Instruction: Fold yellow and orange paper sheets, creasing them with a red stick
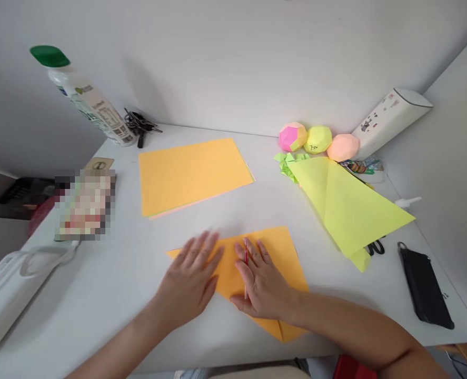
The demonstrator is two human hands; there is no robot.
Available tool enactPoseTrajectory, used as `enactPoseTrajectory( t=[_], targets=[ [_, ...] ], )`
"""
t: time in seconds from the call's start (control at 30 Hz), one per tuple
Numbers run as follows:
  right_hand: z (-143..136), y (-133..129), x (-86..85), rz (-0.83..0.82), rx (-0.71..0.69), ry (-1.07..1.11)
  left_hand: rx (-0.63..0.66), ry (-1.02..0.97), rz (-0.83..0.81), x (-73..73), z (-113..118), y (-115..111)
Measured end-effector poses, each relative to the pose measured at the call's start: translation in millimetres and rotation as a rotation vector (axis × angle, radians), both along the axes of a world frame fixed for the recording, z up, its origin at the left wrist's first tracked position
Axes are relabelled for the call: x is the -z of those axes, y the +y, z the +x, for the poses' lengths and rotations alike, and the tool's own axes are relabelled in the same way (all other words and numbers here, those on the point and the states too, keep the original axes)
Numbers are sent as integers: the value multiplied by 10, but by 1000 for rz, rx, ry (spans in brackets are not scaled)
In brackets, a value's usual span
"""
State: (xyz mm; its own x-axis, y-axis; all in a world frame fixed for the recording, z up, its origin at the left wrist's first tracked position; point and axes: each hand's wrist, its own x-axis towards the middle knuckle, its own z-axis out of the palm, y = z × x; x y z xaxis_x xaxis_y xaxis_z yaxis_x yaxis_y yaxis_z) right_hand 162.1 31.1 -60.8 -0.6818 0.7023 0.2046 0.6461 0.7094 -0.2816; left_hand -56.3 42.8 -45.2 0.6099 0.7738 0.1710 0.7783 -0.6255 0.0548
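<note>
A sheet of orange paper (284, 252) with folded edges lies on the table in front of me. My left hand (194, 276) is over its left part, fingers stretched and slightly blurred; whether it touches the paper I cannot tell. Flat against the middle of the sheet rests my right hand (262, 281). A thin red-and-white stick, like a slim pen (246, 258), is held between its thumb and fingers, pointing away from me. One crease shows at the paper's near corner.
Behind lies a stack of coloured paper (194, 176), orange on top. At right are a yellow-green folded sheet (347, 205), folded paper balls (318, 139) and a black pouch (425, 287). A white bottle (91, 108), keys (140, 126) and a white device (16, 295) stand left.
</note>
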Motion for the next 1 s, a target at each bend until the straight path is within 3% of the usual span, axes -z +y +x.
enactPoseTrajectory(
  t=[0.1, 0.33, 0.53, 0.7, 0.87, 1.0],
  targets=[
    [5, 24, 25, -43, 17, 63, 207, -43, -113, 17, 120, 61],
    [229, 9, 49, -152, -85, 78, 133, 8, -62, 78, 373, -55],
    [574, -220, -86, -235, -126, -34, 75, 194, -141, -179, 601, 46],
    [664, -352, -140, -208, -78, -32, 43, 319, -206, -322, 837, 82],
    [671, -403, -108, -208, -50, -4, 79, 323, -278, -240, 937, 29],
    [717, -340, -214, -309, -45, 39, 36, 297, -369, -138, 938, 9]
  ],
)
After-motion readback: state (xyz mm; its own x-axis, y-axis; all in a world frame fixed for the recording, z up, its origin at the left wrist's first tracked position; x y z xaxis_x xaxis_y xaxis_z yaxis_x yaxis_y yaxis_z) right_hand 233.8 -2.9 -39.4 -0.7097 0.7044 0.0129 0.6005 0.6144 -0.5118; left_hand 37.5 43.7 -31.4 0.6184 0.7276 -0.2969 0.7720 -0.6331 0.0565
